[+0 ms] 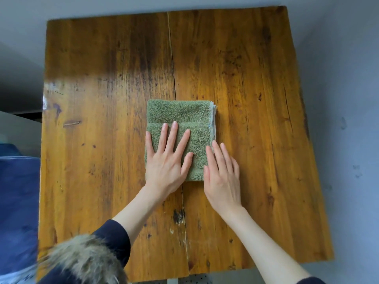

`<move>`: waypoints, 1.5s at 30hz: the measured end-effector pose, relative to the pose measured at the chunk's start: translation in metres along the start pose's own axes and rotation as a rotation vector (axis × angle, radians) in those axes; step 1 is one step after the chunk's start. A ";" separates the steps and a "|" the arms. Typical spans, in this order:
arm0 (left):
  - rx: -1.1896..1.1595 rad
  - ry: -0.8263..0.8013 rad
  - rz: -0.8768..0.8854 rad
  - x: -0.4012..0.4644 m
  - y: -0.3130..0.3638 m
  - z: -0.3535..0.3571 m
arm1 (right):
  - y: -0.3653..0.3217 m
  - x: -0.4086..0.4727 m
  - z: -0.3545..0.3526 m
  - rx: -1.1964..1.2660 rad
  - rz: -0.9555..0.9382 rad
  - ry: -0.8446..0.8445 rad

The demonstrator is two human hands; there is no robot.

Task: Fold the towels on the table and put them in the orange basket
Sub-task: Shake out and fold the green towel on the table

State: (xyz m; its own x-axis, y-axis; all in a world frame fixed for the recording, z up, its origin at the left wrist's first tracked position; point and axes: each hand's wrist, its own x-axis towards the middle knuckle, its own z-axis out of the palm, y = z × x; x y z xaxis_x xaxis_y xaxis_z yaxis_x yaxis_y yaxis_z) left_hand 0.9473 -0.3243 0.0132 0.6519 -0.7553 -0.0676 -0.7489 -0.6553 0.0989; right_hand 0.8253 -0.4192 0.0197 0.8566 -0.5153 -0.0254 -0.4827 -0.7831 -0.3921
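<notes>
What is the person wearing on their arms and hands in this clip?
Both hands, left and right, are bare: no gloves, rings or watch show. Dark navy sleeves are pushed up, leaving the forearms uncovered. A tuft of brown-grey fur trim sits by the left sleeve.

Home room, worn wooden table (pixel 246 78), blue cushion (pixel 18 201), plain grey floor (pixel 348 99)

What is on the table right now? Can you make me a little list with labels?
towel: green towel, folded into a small square, lying flat mid-table
left hand: fingers spread, pressing flat on the towel
right hand: fingers straight, resting at the towel's right edge
table: wooden table, seam down the middle
basket: not in view
</notes>
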 end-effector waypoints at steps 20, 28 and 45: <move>-0.150 -0.028 -0.031 0.057 -0.040 -0.002 | 0.002 0.092 0.013 -0.035 -0.094 -0.105; -0.648 0.104 -0.167 0.026 -0.054 -0.029 | -0.001 0.063 -0.009 0.241 0.120 -0.111; -1.457 -0.530 -0.784 0.031 -0.082 -0.058 | 0.004 0.095 -0.046 0.774 0.794 -0.430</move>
State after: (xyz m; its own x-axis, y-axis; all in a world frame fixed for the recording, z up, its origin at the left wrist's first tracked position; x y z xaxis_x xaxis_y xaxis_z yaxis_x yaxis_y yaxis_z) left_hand 1.0364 -0.2932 0.0601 0.4480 -0.4080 -0.7955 0.6066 -0.5149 0.6057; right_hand 0.8963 -0.4870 0.0585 0.4294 -0.4865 -0.7609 -0.7945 0.1972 -0.5744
